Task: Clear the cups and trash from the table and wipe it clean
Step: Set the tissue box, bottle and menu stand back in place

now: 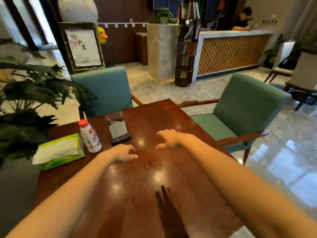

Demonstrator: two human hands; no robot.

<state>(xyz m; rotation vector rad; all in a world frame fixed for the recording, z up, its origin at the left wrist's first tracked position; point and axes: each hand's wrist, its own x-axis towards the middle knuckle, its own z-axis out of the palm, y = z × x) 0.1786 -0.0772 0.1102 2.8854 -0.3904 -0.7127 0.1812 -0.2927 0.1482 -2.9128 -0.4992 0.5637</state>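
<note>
Flanking bottle [90, 136], tissue pack [59, 152], placard [118, 128]

Beyond the wood we see two teal-green upholstered armchairs with wooden arms, one [103, 90] at the far edge and one [240, 115] to the right. A dark leafy potted plant [29, 103] stands at the left. Farther back we make out a framed calligraphy painting [84, 48], a yellow duck toy [102, 35] beside it, and a lattice-fronted reception counter [231, 52].
</note>
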